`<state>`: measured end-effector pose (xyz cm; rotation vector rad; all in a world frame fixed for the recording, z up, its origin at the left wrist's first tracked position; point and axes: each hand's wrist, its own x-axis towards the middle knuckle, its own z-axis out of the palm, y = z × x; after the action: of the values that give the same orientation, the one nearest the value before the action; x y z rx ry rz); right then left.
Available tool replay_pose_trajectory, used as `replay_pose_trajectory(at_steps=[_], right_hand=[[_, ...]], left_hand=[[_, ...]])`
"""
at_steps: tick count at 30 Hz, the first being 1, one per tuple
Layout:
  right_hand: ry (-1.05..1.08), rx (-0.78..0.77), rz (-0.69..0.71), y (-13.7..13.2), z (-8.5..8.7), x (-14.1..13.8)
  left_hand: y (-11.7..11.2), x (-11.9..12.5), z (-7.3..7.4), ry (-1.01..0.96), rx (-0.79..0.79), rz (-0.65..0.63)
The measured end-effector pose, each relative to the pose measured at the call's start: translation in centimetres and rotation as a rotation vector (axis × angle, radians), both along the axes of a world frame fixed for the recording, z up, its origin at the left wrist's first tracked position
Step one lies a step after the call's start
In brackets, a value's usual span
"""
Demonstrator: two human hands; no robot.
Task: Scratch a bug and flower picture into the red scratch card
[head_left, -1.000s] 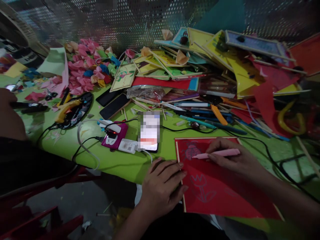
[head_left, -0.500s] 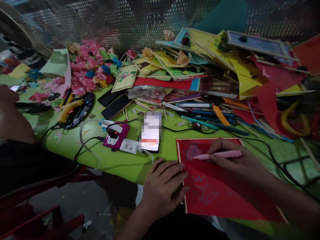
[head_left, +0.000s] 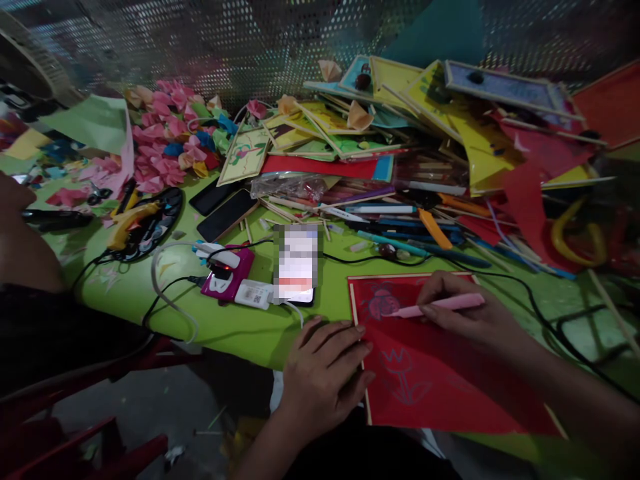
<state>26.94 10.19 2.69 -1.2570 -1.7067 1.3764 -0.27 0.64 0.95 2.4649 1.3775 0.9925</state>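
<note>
Currently, right hand [head_left: 457, 319]: fingers pinched around a pink marker [head_left: 463, 302], its tip slanting left and down.
Left hand [head_left: 325, 373]: apart from the right one, grasping nothing, fingers loosely spread, fingertips at the near-left edge of the red sheet.
Red sheet [head_left: 450, 410]: under the right hand and marker, edged with thin wooden strips.
Bug drawing [head_left: 383, 303]: on the sheet, left of the right hand, with the marker tip at its lower right.
Flower drawing [head_left: 397, 363]: lower on the sheet, between the two hands.
Lit phone [head_left: 296, 267]: just beyond the left hand, its screen partly blurred out.
Purple power strip [head_left: 243, 265]: left of that phone, with plugs and cables in it.
Dark phones [head_left: 226, 215]: two, farther beyond the left hand.
Pens and sticks [head_left: 383, 210]: heaped beyond the right hand.
Framed pictures [head_left: 397, 80]: piled behind the pens, mostly yellow and blue.
Folded paper pieces [head_left: 160, 127]: heaped far off to the left hand's side, mostly pink.
Another person's arm [head_left: 27, 240]: well left of both hands.
Worktop [head_left: 334, 263]: green, beneath it all.
</note>
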Motion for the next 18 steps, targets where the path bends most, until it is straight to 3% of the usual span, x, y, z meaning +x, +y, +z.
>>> replay_pose_trajectory(at_steps=[18], right_hand=[[0.018,0.011,-0.007,0.1,-0.01,0.06]], left_hand=[[0.02,-0.01,0.18,0.009,-0.004,-0.001]])
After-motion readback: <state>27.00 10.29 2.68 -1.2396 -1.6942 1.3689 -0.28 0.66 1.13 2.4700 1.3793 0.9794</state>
